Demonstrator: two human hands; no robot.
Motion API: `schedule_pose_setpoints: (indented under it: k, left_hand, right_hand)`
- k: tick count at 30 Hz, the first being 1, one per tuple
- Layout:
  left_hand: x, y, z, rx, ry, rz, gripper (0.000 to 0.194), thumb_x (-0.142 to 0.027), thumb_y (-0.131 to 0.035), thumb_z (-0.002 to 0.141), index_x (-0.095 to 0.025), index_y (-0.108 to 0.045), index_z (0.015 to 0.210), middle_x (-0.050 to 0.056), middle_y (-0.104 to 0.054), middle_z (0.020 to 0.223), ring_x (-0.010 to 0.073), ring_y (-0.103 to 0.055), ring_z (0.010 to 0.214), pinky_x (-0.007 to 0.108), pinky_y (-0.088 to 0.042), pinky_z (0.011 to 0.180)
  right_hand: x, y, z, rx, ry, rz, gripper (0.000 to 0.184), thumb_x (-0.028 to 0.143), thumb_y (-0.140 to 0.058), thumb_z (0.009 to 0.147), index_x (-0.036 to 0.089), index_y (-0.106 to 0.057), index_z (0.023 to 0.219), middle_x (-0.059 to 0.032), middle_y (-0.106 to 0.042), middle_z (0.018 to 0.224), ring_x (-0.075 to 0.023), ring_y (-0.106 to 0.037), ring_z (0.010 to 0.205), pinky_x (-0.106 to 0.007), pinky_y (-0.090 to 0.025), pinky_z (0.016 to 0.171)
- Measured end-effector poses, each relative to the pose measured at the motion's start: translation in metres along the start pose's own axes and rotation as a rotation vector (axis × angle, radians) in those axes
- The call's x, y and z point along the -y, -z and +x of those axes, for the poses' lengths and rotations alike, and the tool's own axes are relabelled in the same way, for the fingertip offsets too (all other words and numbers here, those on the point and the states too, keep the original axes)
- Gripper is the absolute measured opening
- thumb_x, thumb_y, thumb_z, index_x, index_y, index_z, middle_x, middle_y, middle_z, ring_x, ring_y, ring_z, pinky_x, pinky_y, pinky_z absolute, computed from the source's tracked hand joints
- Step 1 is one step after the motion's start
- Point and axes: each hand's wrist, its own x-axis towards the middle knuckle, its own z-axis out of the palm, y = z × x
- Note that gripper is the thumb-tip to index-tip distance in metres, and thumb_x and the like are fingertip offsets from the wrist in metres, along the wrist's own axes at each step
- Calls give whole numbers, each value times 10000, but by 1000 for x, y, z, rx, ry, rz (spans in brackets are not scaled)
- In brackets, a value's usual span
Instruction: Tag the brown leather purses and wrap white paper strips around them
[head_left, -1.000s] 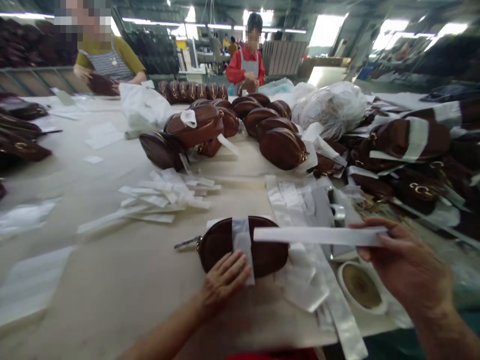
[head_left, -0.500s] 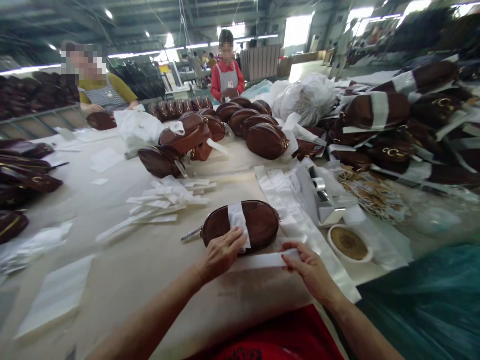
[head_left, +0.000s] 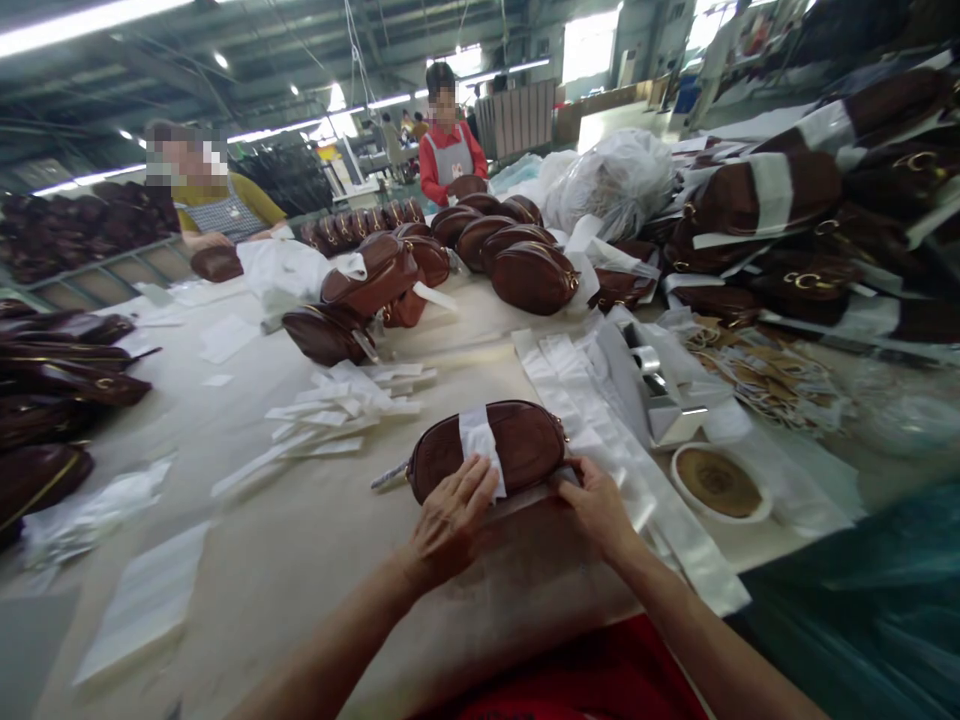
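Teal plastic (head_left: 862, 590) lies at right — a red-sleeved co-worker (head_left: 451, 155) stands beyond.

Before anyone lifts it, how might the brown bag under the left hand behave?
The brown bag probably keeps its shape, as it looks full and rounded. Its smooth sheen suggests slight slipperiness. Lying broad and low, it seems unlikely to roll.

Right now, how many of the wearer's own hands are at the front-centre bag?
2. Left hand: on the white strip across the middle of the bag. Right hand: at the bag's near right edge, some fingers hidden.
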Motion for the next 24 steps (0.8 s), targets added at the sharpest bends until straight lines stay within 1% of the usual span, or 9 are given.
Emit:
schedule_pose_setpoints:
  k: [5, 8, 11, 16, 18, 20, 21, 23, 24]
  left_hand:
    - [-6, -10, -1, -108, 44, 37, 433, -105, -455, 857, -116, -434, 1289, 164, -597, 1187, 255, -481, 1223, 338, -492, 897]
    - [-11, -17, -5, -149, 104, -7, 407, -102, -446, 870, -141, -458, 1275, 147, -604, 1184, 234, -474, 1232, 333, -479, 910]
    - [-15, -23, -9, -189, 155, -35, 396, -98, -435, 874, -154, -467, 1265, 141, -599, 1195, 228, -460, 1245, 348, -464, 929]
    - [-15, -24, -10, -164, 172, -58, 367, -93, -433, 867, -150, -496, 1224, 129, -604, 1190, 227, -467, 1237, 345, -465, 920]
    - [-13, -23, -9, -158, 169, -60, 350, -88, -431, 864, -144, -511, 1201, 124, -608, 1182, 227, -476, 1228, 340, -465, 917]
    - [-13, -24, -9, -172, 171, -53, 343, -75, -428, 859, -135, -520, 1184, 122, -613, 1174, 230, -478, 1224, 336, -463, 913]
    - [-13, -25, -10, -178, 172, -49, 343, -68, -430, 855, -129, -521, 1180, 123, -612, 1174, 233, -476, 1225, 335, -461, 914]
    - [-13, -27, -11, -178, 173, -51, 342, -62, -441, 848, -121, -522, 1174, 126, -610, 1179, 236, -470, 1230, 336, -454, 920]
    - [-14, -27, -11, -176, 175, -56, 339, -64, -445, 847, -121, -522, 1172, 127, -609, 1180, 234, -467, 1233, 336, -451, 923]
  right_hand:
    - [0, -1, -4, -11, -7, 2, 315, 331, -498, 671, 176, -553, 940, -59, -675, 834, -218, -625, 742, -316, -512, 625]
    - [-2, 1, -8, -39, 10, -23, 363, 364, -527, 683, 173, -538, 992, -78, -674, 903, -239, -625, 840, -347, -506, 721]
    - [-6, 1, -10, -53, 40, -17, 366, 409, -553, 685, 174, -540, 965, -86, -669, 908, -242, -620, 851, -364, -499, 753]
    - [-10, -5, -9, -92, 35, -15, 383, 455, -564, 695, 175, -524, 954, -90, -657, 918, -235, -612, 840, -377, -499, 771]
    - [-11, -4, -12, -99, 41, -51, 413, 467, -557, 717, 167, -520, 999, -104, -646, 954, -240, -613, 859, -379, -504, 765]
    - [-13, -1, -21, -150, 114, -172, 468, 452, -552, 756, 155, -500, 1113, -124, -616, 1024, -230, -614, 830, -372, -510, 719]
    - [-14, 1, -27, -193, 194, -256, 474, 428, -554, 776, 158, -487, 1160, -130, -598, 1051, -222, -611, 808, -368, -510, 699]
    - [-17, 4, -41, -234, 433, -429, 405, 331, -557, 807, 196, -498, 1185, -119, -578, 1068, -215, -602, 813, -364, -503, 706]
    - [-19, 4, -48, -198, 565, -499, 355, 262, -543, 814, 217, -521, 1165, -108, -580, 1061, -218, -596, 845, -366, -497, 732]
